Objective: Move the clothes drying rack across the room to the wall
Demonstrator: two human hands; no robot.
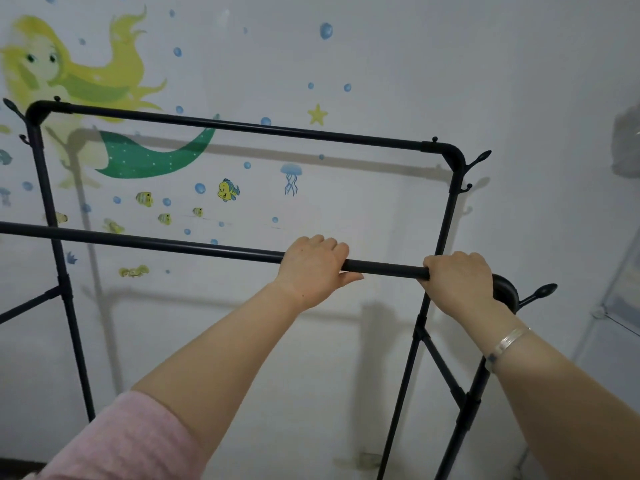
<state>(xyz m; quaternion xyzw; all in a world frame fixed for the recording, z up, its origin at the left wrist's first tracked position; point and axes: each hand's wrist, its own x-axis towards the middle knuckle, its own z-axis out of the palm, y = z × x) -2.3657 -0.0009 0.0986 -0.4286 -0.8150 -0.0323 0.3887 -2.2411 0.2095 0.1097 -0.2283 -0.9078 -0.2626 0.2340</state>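
Note:
A black metal clothes drying rack (pixel 242 128) with two top rails stands right in front of a white wall (pixel 381 81) with mermaid and fish stickers. The near rail (pixel 156 242) runs across the middle of the head view. My left hand (pixel 313 268) is wrapped around this near rail. My right hand (pixel 457 282) grips the same rail at its right end, beside the rounded corner joint and a hook knob (pixel 542 292). The far rail lies close to the wall, casting a shadow on it. No clothes hang on the rack.
The rack's legs and cross braces (pixel 440 362) drop down at left and right. A pale frame or shelf edge (pixel 616 306) shows at the far right, with a grey shape (pixel 627 143) on the wall above it. The floor is hardly visible.

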